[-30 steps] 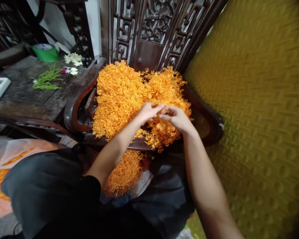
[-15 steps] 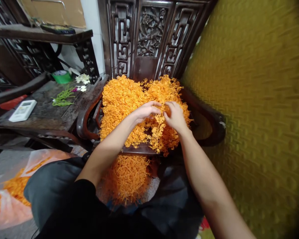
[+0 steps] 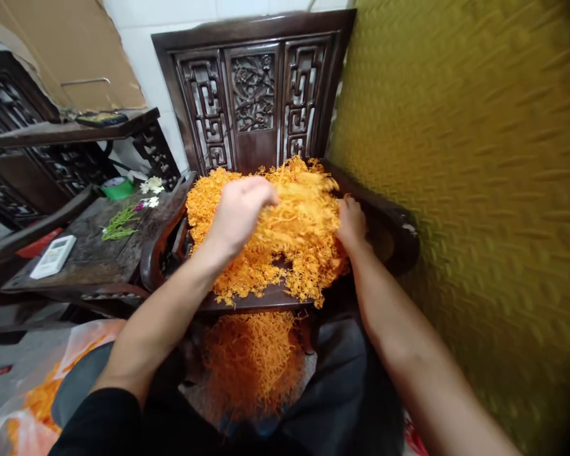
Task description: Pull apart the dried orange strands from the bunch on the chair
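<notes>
A large heap of orange flower pieces (image 3: 209, 196) covers the seat of a dark carved wooden chair (image 3: 259, 145). My left hand (image 3: 244, 206) is raised over the heap's middle, fingers curled round one end of a motion-blurred orange strand bunch (image 3: 297, 212). At the heap's right side is my right hand (image 3: 352, 221), its fingers bent against the orange pieces; what they hold, if anything, is hidden. Below the seat's front edge, between my knees, lies another orange pile (image 3: 254, 361).
On the left a dark side table (image 3: 99, 253) bears a white remote (image 3: 53, 256), green tape (image 3: 117, 187), green stems (image 3: 120, 225) and white flowers (image 3: 152, 185). A plastic bag (image 3: 92, 332) of orange pieces lies lower left. A yellow textured surface (image 3: 460, 158) borders the right.
My hands have moved apart, the left one up and leftward, the right one to the heap's right edge. Orange pieces between them are now blurred. The view has tilted upward and shifted right.
</notes>
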A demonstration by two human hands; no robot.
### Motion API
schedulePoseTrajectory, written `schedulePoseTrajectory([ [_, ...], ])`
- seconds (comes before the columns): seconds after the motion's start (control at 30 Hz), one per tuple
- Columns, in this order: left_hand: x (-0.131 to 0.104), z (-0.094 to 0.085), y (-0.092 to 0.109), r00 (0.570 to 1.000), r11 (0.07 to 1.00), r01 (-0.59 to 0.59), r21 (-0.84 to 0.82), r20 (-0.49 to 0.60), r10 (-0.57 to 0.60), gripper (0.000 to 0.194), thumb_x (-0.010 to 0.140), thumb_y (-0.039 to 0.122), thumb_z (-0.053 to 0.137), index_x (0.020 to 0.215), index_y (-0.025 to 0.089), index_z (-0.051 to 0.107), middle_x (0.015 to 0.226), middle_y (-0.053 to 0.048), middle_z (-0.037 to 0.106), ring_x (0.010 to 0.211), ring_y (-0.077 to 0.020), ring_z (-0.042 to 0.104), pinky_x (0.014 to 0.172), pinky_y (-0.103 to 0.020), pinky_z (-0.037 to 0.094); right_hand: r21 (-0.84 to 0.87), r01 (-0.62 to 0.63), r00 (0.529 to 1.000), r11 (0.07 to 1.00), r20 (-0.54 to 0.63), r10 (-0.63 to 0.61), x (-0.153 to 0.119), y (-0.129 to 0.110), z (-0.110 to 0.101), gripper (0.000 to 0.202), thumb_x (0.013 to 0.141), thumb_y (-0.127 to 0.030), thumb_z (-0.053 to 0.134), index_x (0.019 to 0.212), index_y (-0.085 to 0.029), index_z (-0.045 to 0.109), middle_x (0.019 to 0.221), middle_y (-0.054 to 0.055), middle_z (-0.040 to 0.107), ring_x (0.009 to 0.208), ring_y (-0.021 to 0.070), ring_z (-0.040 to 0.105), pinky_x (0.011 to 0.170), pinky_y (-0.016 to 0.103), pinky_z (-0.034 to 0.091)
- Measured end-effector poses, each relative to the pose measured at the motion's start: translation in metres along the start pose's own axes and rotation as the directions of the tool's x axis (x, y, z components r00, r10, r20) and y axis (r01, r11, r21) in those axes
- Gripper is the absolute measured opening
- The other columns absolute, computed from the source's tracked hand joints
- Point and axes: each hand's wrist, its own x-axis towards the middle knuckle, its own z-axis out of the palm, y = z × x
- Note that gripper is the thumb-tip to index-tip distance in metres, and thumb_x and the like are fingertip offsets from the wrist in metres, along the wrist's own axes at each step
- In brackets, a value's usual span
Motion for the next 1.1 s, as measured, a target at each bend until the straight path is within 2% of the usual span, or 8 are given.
schedulePoseTrajectory([
  [0.2,-0.001,-0.056,0.068,0.996,0.993,-0.073,0.093,-0.039,0.077,0.022,0.074,0.009,0.052,0.067,0.02,0.069,0.058,0.001,0.052,0.053,-0.009,0.042,0.055,-0.026,0.032,0.019,-0.024,0.999,1.0,0.037,0.023,0.007,-0.013,0.001,0.056,0.081,-0.019,0.063,0.136,-0.015,0.062,0.131,0.024,0.059,0.118,0.0409,0.056,0.099,0.054,0.048],
  [0.4,-0.019,-0.077,0.067,0.99,0.978,0.135,0.161,0.002,-0.138,0.012,0.078,0.013,0.066,0.087,0.016,0.073,0.071,-0.002,0.063,0.075,-0.0157,0.067,0.074,-0.031,0.051,0.332,0.117,0.906,0.936,0.35,-0.238,0.004,-0.025,-0.044,0.113,0.053,-0.044,0.093,0.152,-0.016,0.05,0.153,0.024,0.048,0.145,0.0504,0.039,0.119,0.063,0.036],
  [0.47,-0.02,-0.075,0.054,0.98,0.973,0.193,0.128,0.013,-0.197,0.015,0.079,0.018,0.071,0.094,0.018,0.072,0.075,-0.002,0.065,0.082,-0.0186,0.071,0.076,-0.031,0.055,0.533,0.177,0.934,0.827,0.174,-0.312,-0.009,-0.051,-0.072,0.1,0.064,-0.056,0.086,0.151,-0.021,0.052,0.157,0.018,0.046,0.151,0.046,0.035,0.124,0.063,0.028],
  [0.57,-0.017,-0.063,0.032,0.966,0.97,0.219,0.105,0.115,-0.23,0.025,0.082,0.026,0.076,0.105,0.02,0.07,0.078,-0.002,0.067,0.084,-0.019,0.073,0.079,-0.031,0.057,0.886,0.144,0.959,0.44,-0.016,-0.281,-0.03,-0.108,-0.111,0.068,0.097,-0.069,0.046,0.151,-0.029,0.049,0.148,0.011,0.057,0.14,0.0307,0.053,0.117,0.052,0.042],
  [0.7,-0.009,-0.044,0.005,0.927,0.954,0.3,0.014,0.233,-0.295,0.03,0.088,0.031,0.072,0.117,0.023,0.065,0.083,-0.002,0.066,0.076,-0.0163,0.071,0.079,-0.033,0.056,0.986,0.041,0.852,0.164,0.051,-0.521,-0.044,-0.157,-0.129,0.082,0.078,-0.072,0.072,0.142,-0.024,0.057,0.132,0.011,0.067,0.126,0.031,0.062,0.107,0.049,0.05],
  [0.8,-0.002,-0.034,-0.01,0.889,0.918,0.397,-0.019,0.256,-0.379,0.027,0.089,0.024,0.066,0.116,0.023,0.066,0.077,-0.001,0.063,0.067,-0.0141,0.065,0.071,-0.032,0.054,0.926,0.113,0.891,0.361,0.066,-0.449,-0.04,-0.152,-0.125,0.055,0.077,-0.052,0.08,0.12,-0.019,0.068,0.112,0.01,0.071,0.108,0.0303,0.067,0.099,0.049,0.053],
  [0.9,0.006,-0.02,-0.016,0.873,0.889,0.458,-0.021,0.202,-0.445,0.021,0.085,0.015,0.061,0.103,0.02,0.07,0.073,-0.002,0.06,0.064,-0.0136,0.059,0.068,-0.033,0.053,0.668,0.231,0.972,0.707,-0.181,-0.147,-0.032,-0.132,-0.121,0.037,0.081,-0.033,0.074,0.114,-0.019,0.069,0.113,0.012,0.067,0.11,0.033,0.061,0.103,0.054,0.048],
  [1.1,0.013,0.011,0.002,0.917,0.939,0.336,0.077,0.199,-0.345,0.018,0.08,0.013,0.059,0.09,0.017,0.073,0.078,-0.003,0.063,0.078,-0.0161,0.063,0.08,-0.035,0.052,0.446,0.13,0.84,0.885,-0.525,0.141,-0.006,-0.065,-0.102,0.055,0.089,-0.015,0.062,0.143,-0.018,0.052,0.14,0.019,0.05,0.131,0.0342,0.046,0.114,0.051,0.038],
])
